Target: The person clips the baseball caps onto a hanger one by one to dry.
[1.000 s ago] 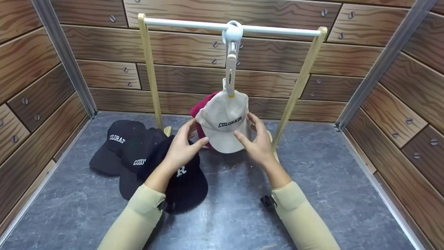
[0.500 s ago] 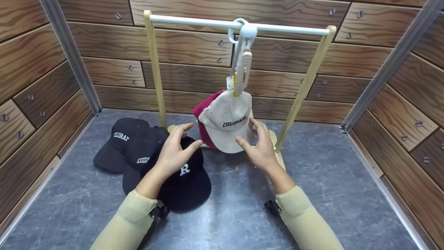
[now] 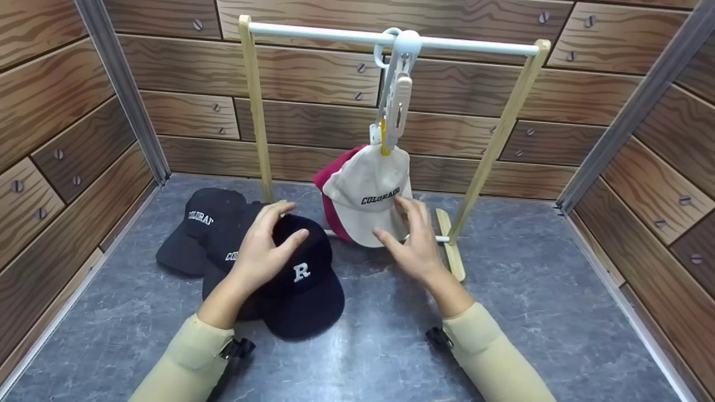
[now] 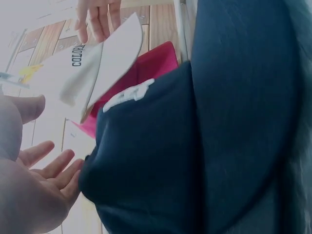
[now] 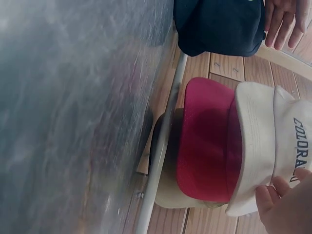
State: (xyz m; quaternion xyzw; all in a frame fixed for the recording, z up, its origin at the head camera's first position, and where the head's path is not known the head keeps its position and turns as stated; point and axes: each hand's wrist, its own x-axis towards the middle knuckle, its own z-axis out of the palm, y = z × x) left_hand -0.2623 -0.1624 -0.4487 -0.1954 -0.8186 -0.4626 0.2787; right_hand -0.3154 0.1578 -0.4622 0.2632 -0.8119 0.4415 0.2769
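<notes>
A white cap lettered COLORADO hangs from a clip hanger on the rack's bar, with a red cap behind it. My right hand is at the white cap's right side, fingertips at the lettering and thumb by the brim. In the right wrist view a beige cap shows behind the red one. My left hand holds nothing, its fingers spread above the black caps. Nearest to it lies a navy cap with a white R; a black cap beside it is partly hidden.
Another black cap lies at the far left of the pile. The rack has wooden posts, a white top bar and a wooden foot on the grey table. Wood-patterned walls enclose the table.
My left hand has let go of the white cap's left side and moved left over the black caps. My right hand stays by the cap. The hanger has turned slightly.
</notes>
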